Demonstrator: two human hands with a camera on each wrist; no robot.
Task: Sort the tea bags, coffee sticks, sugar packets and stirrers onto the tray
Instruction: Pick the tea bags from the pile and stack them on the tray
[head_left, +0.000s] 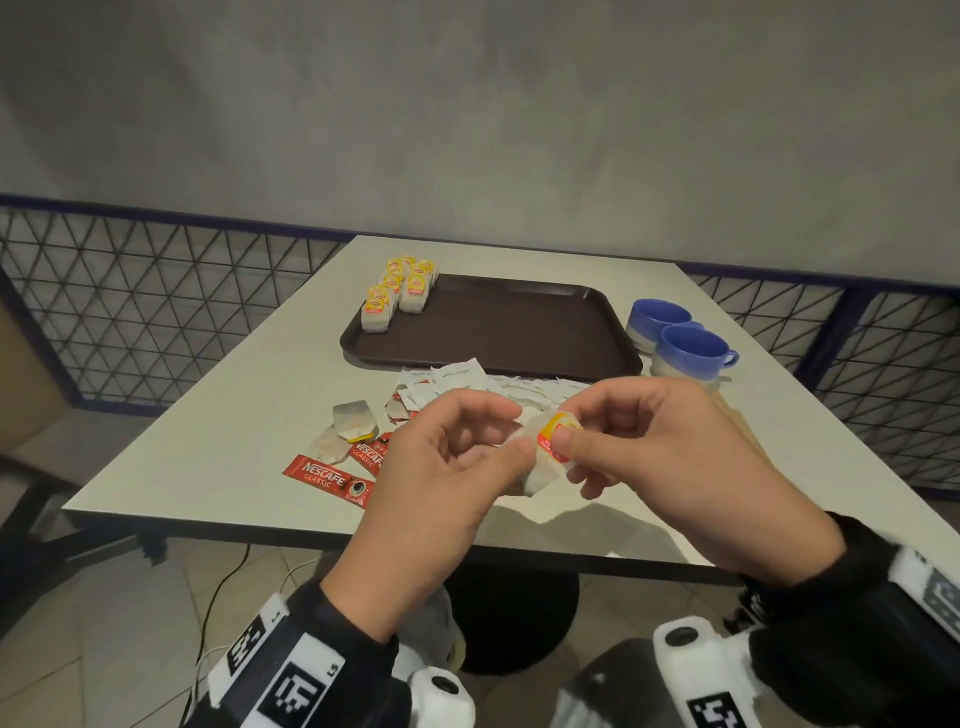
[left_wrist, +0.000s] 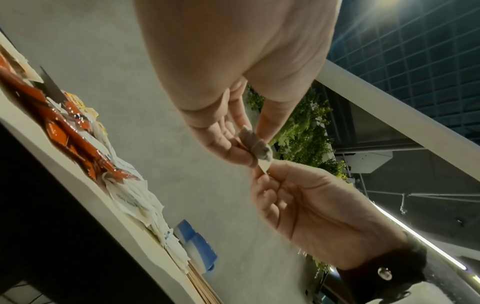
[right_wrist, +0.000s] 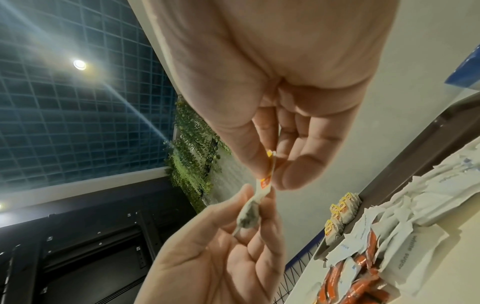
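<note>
While coffee sticks (head_left: 332, 476) + loose tea bags (head_left: 353, 423) lie at table's (head_left: 234, 415) left, L hand (head_left: 447, 467) pinches tea bag (head_left: 545, 462) body, R hand (head_left: 670, 452) pinches its yellow tag, held above near edge. Sugar packets (head_left: 457, 382) beyond; tray (head_left: 519, 327) w/ tea bag rows (head_left: 400, 291) behind; blue cups (head_left: 680, 338) far right.

Tray (head_left: 498, 332) dark brown; cups (head_left: 693, 345) blue-white; coffee sticks (head_left: 327, 478) red; tea bag tags (head_left: 558, 428) yellow-red

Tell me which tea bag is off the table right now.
The tea bag pinched between left hand and right hand. The rest sit in rows on the tray or lie loose on the table.
</note>
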